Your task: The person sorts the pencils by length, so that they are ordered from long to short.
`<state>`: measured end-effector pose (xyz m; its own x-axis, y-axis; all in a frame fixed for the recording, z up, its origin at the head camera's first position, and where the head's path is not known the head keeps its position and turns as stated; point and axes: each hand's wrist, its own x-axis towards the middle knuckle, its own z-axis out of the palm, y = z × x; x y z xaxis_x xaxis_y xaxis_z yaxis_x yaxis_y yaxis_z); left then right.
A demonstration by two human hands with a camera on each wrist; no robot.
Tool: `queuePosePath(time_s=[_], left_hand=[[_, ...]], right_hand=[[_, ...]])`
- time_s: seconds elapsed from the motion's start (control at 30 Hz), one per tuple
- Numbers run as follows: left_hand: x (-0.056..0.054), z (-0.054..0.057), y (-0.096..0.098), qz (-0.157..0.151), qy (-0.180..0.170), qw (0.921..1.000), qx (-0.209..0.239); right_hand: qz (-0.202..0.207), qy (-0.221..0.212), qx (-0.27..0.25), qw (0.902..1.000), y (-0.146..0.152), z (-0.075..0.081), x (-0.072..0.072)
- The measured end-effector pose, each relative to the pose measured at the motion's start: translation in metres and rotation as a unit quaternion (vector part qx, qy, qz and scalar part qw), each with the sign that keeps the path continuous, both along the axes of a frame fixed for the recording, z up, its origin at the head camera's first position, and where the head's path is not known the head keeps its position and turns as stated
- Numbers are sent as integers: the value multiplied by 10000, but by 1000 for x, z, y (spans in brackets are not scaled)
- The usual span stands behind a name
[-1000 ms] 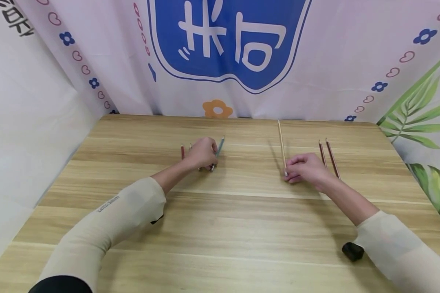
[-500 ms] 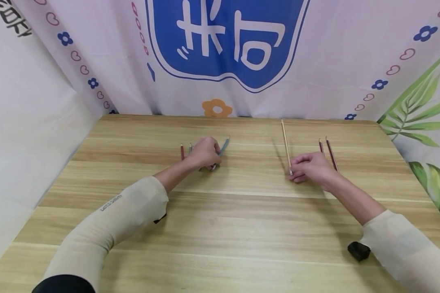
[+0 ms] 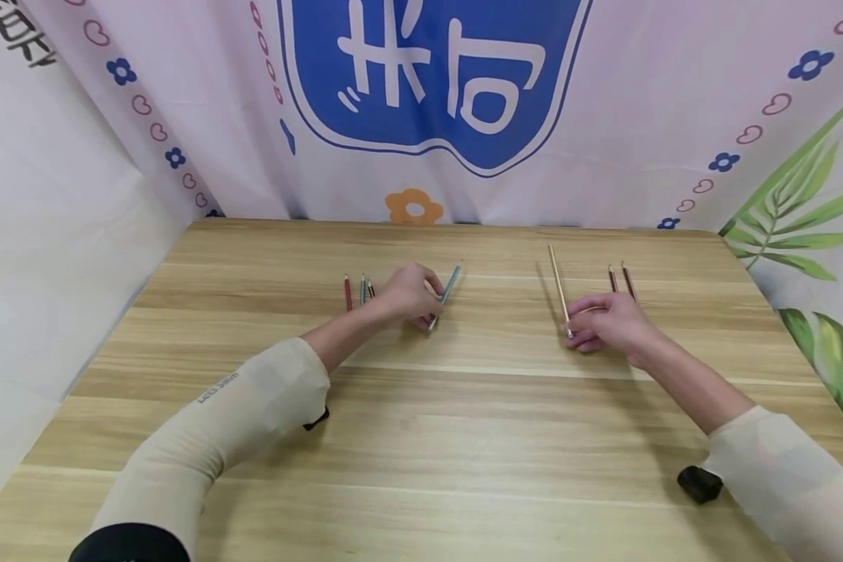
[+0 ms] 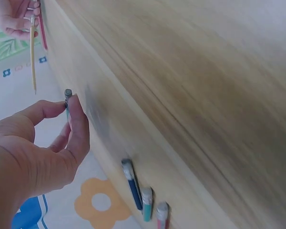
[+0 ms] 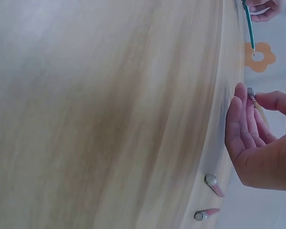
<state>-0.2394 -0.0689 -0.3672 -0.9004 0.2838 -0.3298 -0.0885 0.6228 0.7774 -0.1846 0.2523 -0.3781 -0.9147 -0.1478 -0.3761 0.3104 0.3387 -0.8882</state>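
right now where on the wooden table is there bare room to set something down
Widest: near side of the wooden table, between cream cloth sleeves. Narrower: between the left hand, holding a thin teal pencil, and the right hand, holding a thin tan pencil. Crowded: beyond the left forearm (red, teal and dark pencils) and right hand (two dark-red pencils).

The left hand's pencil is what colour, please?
The pencil is teal, clearest in the right wrist view.

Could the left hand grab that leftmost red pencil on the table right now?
Probably not yet: the left hand looks near enough, but it pinches a teal pencil, which would likely need setting down first. Nothing appears to rest on the red pencil, so the way seems otherwise free.
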Motion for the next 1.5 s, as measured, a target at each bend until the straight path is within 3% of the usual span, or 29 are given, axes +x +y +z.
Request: queuePosePath(time_s=[0.33,0.63,1.13,1.5], left_hand=[[3,1,19,-39,-626,9933,970],[2,-4,31,141,-1382,9741,1787],[4,-9,52,173,-1845,9549,2319],[8,-11,70,37,-1949,9495,2457]], right_hand=[[-70,61,-184,9998,11,-2,1],[-40,44,-99,9999,19,-2,2],[-51,-143,168,9997,27,0,3],[-138,-322,305,9989,37,3,4]])
